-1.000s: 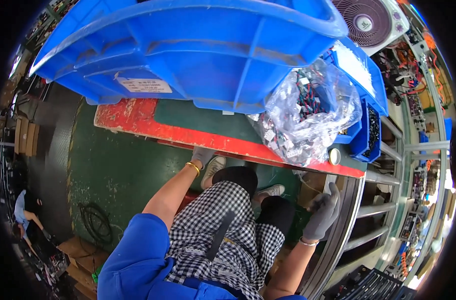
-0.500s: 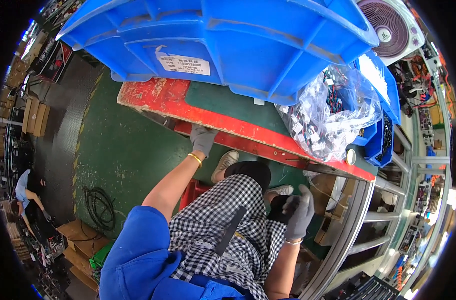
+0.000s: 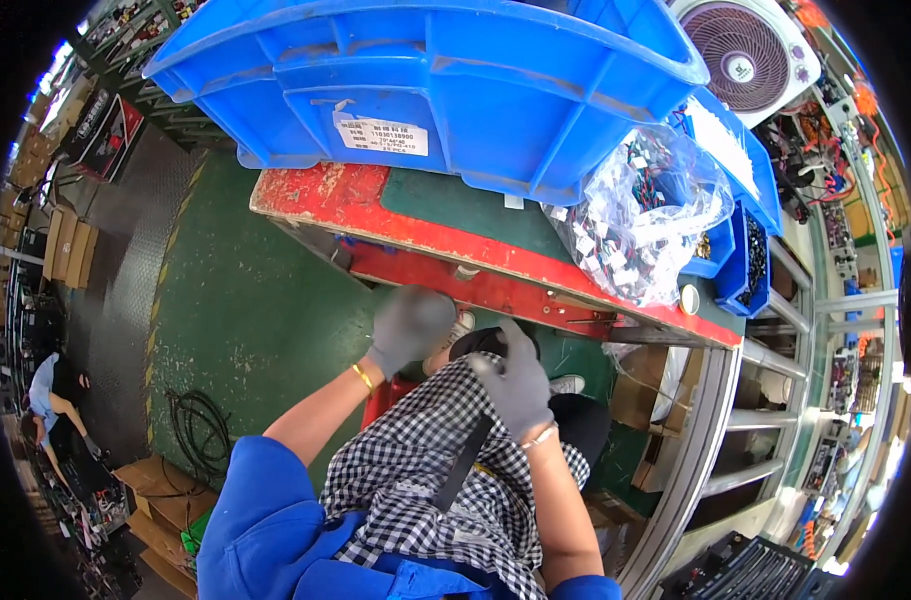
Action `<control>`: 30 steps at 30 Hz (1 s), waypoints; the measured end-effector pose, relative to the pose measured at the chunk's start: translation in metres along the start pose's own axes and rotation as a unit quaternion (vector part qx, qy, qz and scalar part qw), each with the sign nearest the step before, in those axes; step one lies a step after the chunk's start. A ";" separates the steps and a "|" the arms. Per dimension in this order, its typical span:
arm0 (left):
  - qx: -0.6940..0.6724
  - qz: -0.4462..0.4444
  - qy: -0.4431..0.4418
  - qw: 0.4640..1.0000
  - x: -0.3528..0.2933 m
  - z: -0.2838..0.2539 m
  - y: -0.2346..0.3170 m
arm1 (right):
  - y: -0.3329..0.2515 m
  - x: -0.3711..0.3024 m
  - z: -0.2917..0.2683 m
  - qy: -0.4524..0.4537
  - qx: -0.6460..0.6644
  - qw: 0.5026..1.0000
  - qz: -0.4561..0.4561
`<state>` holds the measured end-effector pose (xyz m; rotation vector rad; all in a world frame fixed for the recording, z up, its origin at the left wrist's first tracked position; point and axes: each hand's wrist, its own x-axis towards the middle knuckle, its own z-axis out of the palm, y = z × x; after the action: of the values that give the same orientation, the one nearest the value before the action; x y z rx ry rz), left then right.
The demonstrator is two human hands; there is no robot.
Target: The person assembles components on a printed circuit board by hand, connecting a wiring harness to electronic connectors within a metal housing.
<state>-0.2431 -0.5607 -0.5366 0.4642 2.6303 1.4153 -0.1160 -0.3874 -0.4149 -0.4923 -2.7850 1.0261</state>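
Observation:
My left hand, in a grey glove, is in front of the red-edged bench, smeared by motion. Its fingers blur into a darker grey patch, so what it may hold cannot be made out. To its right, my right hand is raised over my lap, also gloved in grey. Thumb and fingers stand apart there, with nothing visible between them. Both hands are below the edge of the workbench, near its open red shelf. A checkered apron covers my lap beneath them.
A large blue bin stands on the bench. Beside it lie a clear bag of wired connectors and small blue bins. A fan is at the far right. A coiled black cable lies on the green floor; another person is far left.
My left hand has come out from under the bench edge, toward me. My right hand has moved left and up, closer to the left one. The view has shifted slightly.

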 end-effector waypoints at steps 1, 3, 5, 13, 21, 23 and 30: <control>-0.003 0.040 -0.026 0.999 -0.010 -0.002 0.005 | -0.017 0.007 0.002 0.005 0.000 1.000 0.001; -0.006 0.084 -0.052 0.995 -0.025 -0.001 0.003 | -0.055 0.017 0.001 -0.063 -0.037 0.997 -0.020; -0.068 0.135 -0.106 0.983 -0.035 0.010 -0.019 | -0.069 0.027 0.009 -0.147 -0.112 0.983 0.007; -0.590 -0.204 -0.138 0.769 -0.050 0.036 -0.039 | -0.059 0.030 0.015 -0.208 -0.213 0.954 -0.040; 0.000 0.176 -0.241 0.954 -0.036 -0.017 0.014 | -0.045 0.027 -0.012 -0.255 -0.226 0.904 -0.256; 0.117 0.267 -0.214 0.932 -0.035 -0.015 -0.004 | -0.054 0.022 -0.019 -0.263 -0.258 0.883 -0.289; 0.154 0.298 -0.231 0.913 -0.042 -0.017 0.019 | -0.046 0.003 -0.018 -0.142 -0.264 0.910 -0.285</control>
<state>-0.2032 -0.5784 -0.5132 1.5322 2.3939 0.8171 -0.1259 -0.4083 -0.3714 0.4626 -3.1327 0.2242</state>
